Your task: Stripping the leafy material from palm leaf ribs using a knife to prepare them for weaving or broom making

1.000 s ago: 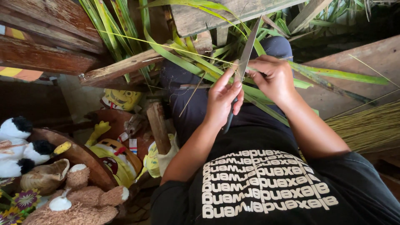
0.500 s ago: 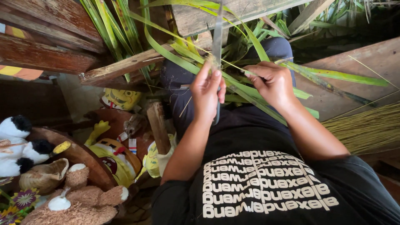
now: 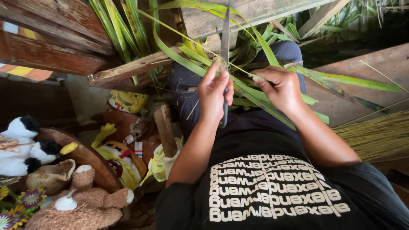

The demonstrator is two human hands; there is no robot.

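Steel knife (image 3: 224, 47) gripped by left hand (image 3: 215, 91), handle hidden; right hand (image 3: 281, 87) pinches leaf (image 3: 255, 100)

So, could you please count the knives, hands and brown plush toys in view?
Knife: 1
Hands: 2, left hand on the knife, right hand pinching a leaf
Brown plush toy: 1
Total: 4
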